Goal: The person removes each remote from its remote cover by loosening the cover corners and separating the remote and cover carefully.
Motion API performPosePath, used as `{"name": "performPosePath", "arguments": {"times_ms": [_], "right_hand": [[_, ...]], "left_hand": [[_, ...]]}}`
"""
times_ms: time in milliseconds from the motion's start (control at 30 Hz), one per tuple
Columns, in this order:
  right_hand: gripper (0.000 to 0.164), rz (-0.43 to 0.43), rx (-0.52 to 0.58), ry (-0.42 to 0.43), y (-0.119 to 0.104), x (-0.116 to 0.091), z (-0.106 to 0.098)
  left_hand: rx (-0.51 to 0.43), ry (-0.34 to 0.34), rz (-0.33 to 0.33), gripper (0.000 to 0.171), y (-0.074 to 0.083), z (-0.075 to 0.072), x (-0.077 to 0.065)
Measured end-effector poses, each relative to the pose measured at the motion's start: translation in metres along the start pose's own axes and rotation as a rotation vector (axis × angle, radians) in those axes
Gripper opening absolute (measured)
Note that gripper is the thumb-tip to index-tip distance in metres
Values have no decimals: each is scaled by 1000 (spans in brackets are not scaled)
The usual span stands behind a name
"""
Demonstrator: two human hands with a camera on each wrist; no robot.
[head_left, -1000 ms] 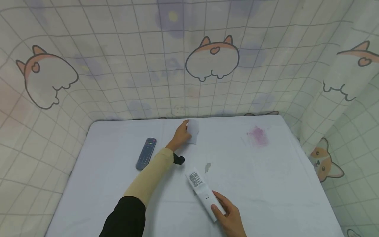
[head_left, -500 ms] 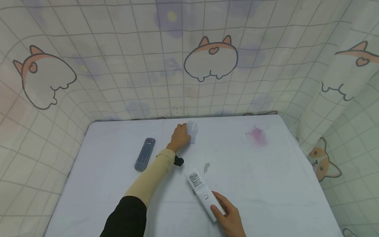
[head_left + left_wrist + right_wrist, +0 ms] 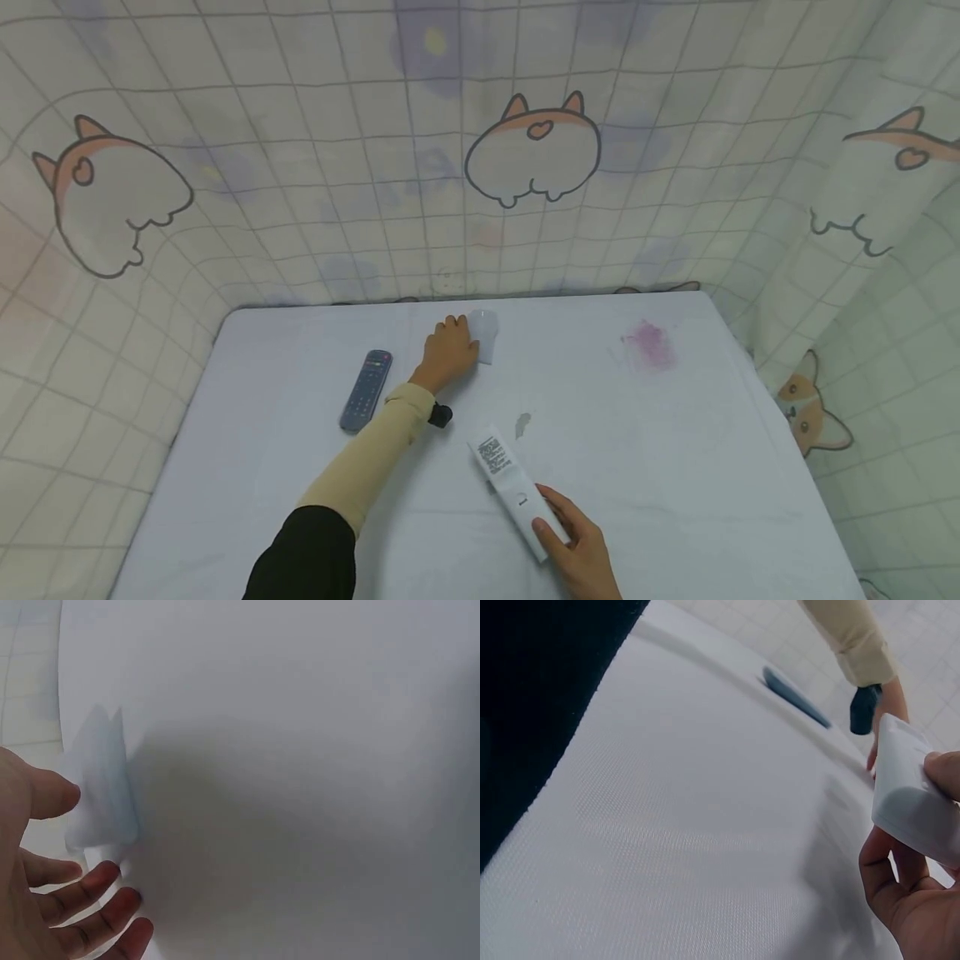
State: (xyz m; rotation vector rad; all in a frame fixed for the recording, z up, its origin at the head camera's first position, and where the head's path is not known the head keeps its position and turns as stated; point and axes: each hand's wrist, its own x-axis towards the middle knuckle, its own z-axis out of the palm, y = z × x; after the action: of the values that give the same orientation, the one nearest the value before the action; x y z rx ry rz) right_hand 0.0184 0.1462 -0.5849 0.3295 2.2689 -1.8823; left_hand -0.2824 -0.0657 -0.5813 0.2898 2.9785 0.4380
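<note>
My left hand (image 3: pixel 447 353) is at the far side of the table, fingers spread and slightly bent. Beside it lies a small pale piece (image 3: pixel 484 335) with a rounded end; its kind is unclear. In the left wrist view this pale piece (image 3: pixel 105 787) looks curved and thin, and the fingers are around its near side without pinching it. Close to the front, my right hand (image 3: pixel 579 546) grips a long white remote control (image 3: pixel 517 492), its labelled back facing up. The right wrist view shows thumb above and fingers below the white remote control (image 3: pixel 915 787).
A dark remote control (image 3: pixel 366 392) lies left of the left forearm. The white-covered table (image 3: pixel 675 467) has a pink stain (image 3: pixel 653 346) at right and a grey mark (image 3: pixel 522 425) near the middle. A patterned curtain (image 3: pixel 300 167) surrounds the back and sides.
My left hand draws slightly back and left, its extended finger now level with the others. The pale piece shifts barely. The right hand keeps its grip on the white remote control.
</note>
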Motion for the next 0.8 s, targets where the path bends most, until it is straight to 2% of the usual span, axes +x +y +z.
{"name": "performPosePath", "arguments": {"times_ms": [133, 200, 267, 433, 533, 667, 800], "right_hand": [[51, -8, -21, 17, 1, 0, 0], [51, -10, -36, 23, 1, 1, 0], [52, -12, -66, 23, 2, 2, 0], [53, -54, -189, 46, 3, 5, 1], [52, -143, -264, 71, 3, 7, 3], [53, -316, -383, 121, 3, 10, 5], [60, -499, -487, 178, 3, 14, 5]], "left_hand": [[78, 13, 4, 45, -6, -6, -10], [82, 11, -12, 42, -9, -10, -15], [64, 12, -36, 41, -11, -13, -22], [-60, 17, -98, 40, -14, -18, -38], [-142, 26, -126, 38, -14, -20, -50], [-264, 44, -148, 36, -13, -21, -67], [-401, 21, -162, 37, -12, -19, -83]]}}
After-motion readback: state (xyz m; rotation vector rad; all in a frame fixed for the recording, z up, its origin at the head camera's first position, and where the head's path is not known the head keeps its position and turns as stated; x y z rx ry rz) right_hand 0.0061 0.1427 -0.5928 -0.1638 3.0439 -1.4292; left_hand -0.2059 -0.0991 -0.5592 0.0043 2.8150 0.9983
